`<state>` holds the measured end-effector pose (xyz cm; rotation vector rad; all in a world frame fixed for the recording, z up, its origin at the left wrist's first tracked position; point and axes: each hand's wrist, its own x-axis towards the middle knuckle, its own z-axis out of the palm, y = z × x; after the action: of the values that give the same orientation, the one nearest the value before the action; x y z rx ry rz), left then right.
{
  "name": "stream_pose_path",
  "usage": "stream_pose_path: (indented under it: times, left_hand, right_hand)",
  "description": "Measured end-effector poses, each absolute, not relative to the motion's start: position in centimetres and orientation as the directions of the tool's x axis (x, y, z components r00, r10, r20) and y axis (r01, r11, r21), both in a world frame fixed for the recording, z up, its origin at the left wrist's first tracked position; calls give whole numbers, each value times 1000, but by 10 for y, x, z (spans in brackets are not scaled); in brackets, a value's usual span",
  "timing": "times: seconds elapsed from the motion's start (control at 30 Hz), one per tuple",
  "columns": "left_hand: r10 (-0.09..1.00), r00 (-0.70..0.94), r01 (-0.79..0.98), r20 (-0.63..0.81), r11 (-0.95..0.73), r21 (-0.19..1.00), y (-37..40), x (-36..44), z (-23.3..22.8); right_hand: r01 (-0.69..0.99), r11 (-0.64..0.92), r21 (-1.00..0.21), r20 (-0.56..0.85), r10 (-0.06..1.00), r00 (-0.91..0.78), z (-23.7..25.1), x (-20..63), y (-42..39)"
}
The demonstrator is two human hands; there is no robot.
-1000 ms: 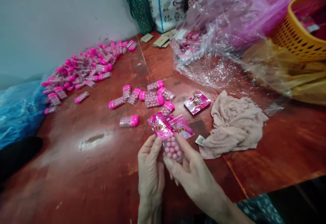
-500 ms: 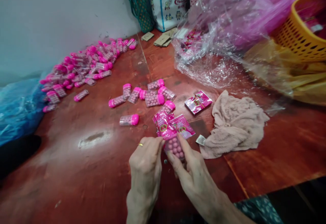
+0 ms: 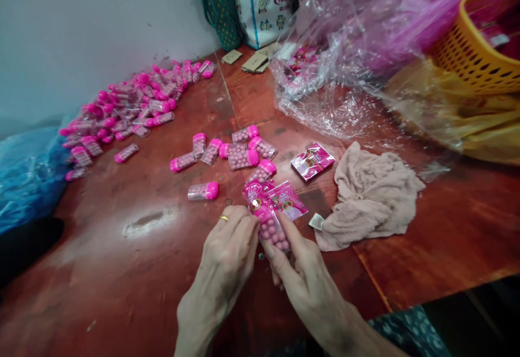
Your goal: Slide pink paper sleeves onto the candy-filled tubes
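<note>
My right hand grips a small clear candy bottle filled with pink balls, thumb on one side and fingers on the other. The bottle's pink cap points away from me. My left hand, with a gold ring, is closed, its fingertips against the bottle's left side near the cap; what they pinch is hidden. Just beyond the bottle lie shiny pink printed labels. Several more filled bottles with pink caps lie behind them, and one bottle lies apart to the left.
A large heap of capped bottles lies along the wall. To the right are a stack of printed labels and a crumpled cloth. Clear plastic wrap, a yellow basket and a blue bag stand around the red table.
My left hand has tilted, its wrist swinging left and its fingertips staying at the bottle. The bottle has turned slightly in my right hand. The whole view has shifted a little.
</note>
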<state>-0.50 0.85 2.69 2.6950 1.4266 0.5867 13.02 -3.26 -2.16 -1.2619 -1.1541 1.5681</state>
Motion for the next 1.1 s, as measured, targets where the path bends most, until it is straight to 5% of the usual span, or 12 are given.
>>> stream_pose_path:
  times: [0.23, 0.37, 0.53, 0.77, 0.97, 1.1]
  left_hand:
    - [918, 327, 805, 226, -395, 443, 8, -5, 14]
    - [919, 212, 704, 331, -379, 601, 3, -7, 6]
    - [829, 348, 661, 438, -548, 513, 9, -14, 6]
    - [860, 431, 775, 274, -508, 376, 16, -15, 13]
    - [933, 279, 780, 228, -359, 513, 9, -7, 3]
    - [963, 125, 656, 237, -259, 709, 0, 4, -6]
  right_hand:
    - [-85, -263, -961, -249, 958, -142, -22, 129, -31]
    - [-49, -231, -972, -223, 966, -131, -25, 128, -31]
    - [80, -143, -987, -150, 984, -93, -26, 126, -32]
    - [128, -94, -987, -105, 991, -86, -28, 124, -31]
    - [91, -171, -981, -180, 978, -103, -33, 120, -33]
    - [-2, -226, -974, -225, 973, -42, -30, 121, -25]
